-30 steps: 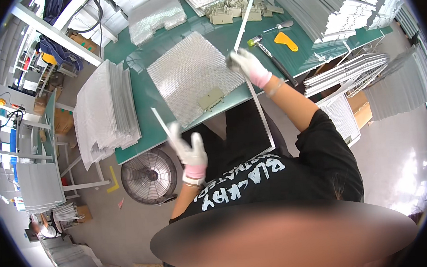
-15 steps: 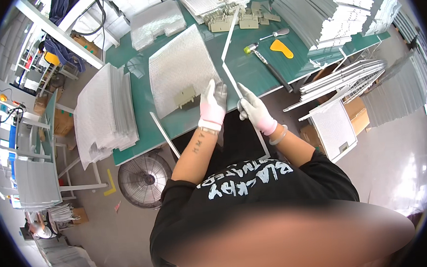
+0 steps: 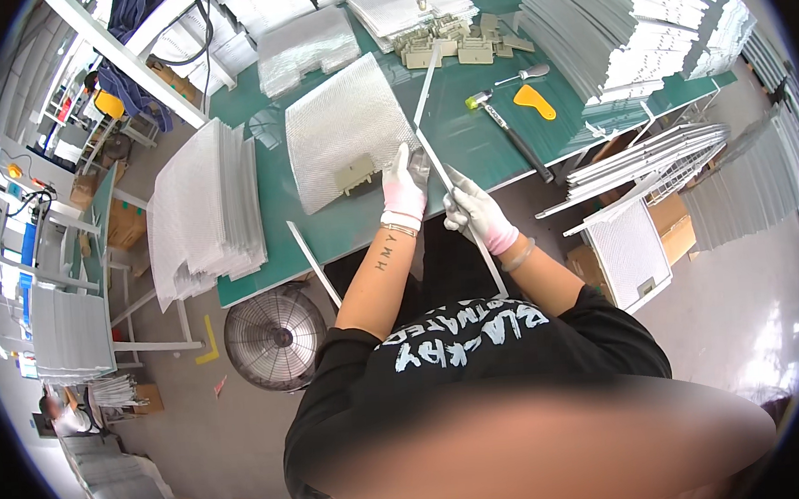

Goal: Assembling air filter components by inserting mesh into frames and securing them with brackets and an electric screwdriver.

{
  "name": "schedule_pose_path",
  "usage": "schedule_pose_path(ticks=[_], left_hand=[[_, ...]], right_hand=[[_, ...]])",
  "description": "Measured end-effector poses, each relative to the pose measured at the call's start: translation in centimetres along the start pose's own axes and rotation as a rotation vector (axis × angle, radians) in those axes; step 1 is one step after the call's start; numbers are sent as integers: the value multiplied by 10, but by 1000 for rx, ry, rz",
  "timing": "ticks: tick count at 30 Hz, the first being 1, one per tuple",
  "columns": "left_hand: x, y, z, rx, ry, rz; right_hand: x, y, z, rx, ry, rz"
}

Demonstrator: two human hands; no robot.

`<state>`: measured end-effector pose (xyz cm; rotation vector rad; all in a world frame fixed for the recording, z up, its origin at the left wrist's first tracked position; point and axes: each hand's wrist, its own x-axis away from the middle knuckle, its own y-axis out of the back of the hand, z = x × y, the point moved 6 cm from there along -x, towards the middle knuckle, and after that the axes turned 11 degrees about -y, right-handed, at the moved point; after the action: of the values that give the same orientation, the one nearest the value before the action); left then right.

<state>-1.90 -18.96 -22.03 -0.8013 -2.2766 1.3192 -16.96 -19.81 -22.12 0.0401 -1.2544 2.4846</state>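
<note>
Right hand (image 3: pixel 478 210): closed on white frame (image 3: pixel 435 161). Left hand (image 3: pixel 403 183): at mesh sheet (image 3: pixel 342 125), near right corner; grip unclear to me. Sheet: over green surface (image 3: pixel 466 143), beige fitting (image 3: pixel 355 174) at near edge. Right of frame: hammer (image 3: pixel 523 149), yellow scraper (image 3: pixel 534 102).

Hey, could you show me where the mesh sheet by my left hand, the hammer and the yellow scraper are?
Mesh sheet (image 3: pixel 346 120): head view, on the middle of its face.
Hammer (image 3: pixel 519 144): head view, on its black handle.
Yellow scraper (image 3: pixel 535 103): head view, on its flat body.
</note>
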Motion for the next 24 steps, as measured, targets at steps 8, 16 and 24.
schedule_pose_path(ticks=[8, 16, 24], left_hand=[[-6, -6, -2, -48, -111, 6], [6, 1, 2, -114, -5, -89], [111, -23, -80, -56, 125, 259]], right_hand=[[3, -8, 0, 304, 19, -129], [-57, -28, 70, 841, 67, -192], [-109, 2, 73, 832, -169, -184]])
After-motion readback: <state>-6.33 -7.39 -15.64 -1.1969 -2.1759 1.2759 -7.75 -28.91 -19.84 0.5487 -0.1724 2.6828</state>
